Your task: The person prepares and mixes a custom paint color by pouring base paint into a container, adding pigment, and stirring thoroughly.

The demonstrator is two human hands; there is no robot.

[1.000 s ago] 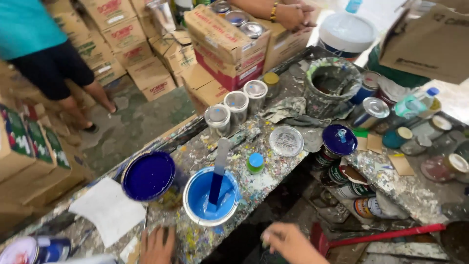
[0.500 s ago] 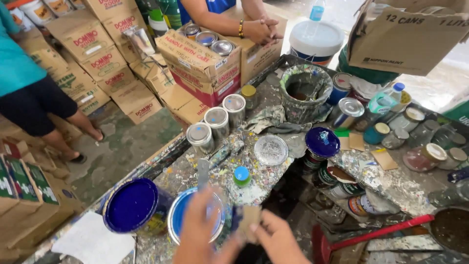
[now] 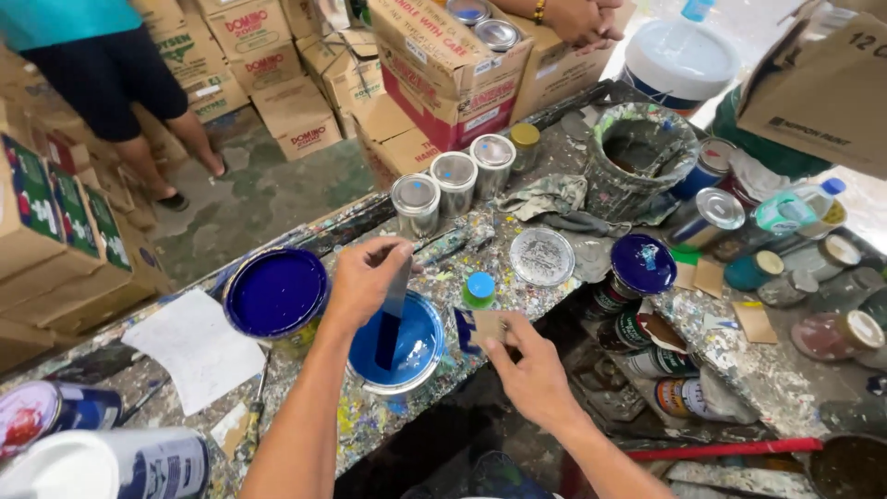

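Observation:
My left hand (image 3: pixel 363 277) grips the top of a flat stir stick (image 3: pixel 392 314) whose blue-coated lower end stands in an open can of light blue paint (image 3: pixel 416 356) on the paint-spattered bench (image 3: pixel 517 300). My right hand (image 3: pixel 527 370) holds a small brown card (image 3: pixel 485 328) with a dark blue painted end, just right of that can. An open can of dark blue paint (image 3: pixel 275 293) sits to the left of my left hand.
A small blue-capped green bottle (image 3: pixel 479 289), a round metal lid (image 3: pixel 541 256) and three closed tins (image 3: pixel 454 183) stand beyond the cans. A crusted bucket (image 3: pixel 640 157), many cans and cardboard boxes (image 3: pixel 450 69) crowd the back. Other people stand behind. A white paper (image 3: pixel 194 346) lies left.
Both hands came up from the bench's near edge. My left hand took hold of the stir stick in the light blue can, and my right hand now holds the brown card beside it.

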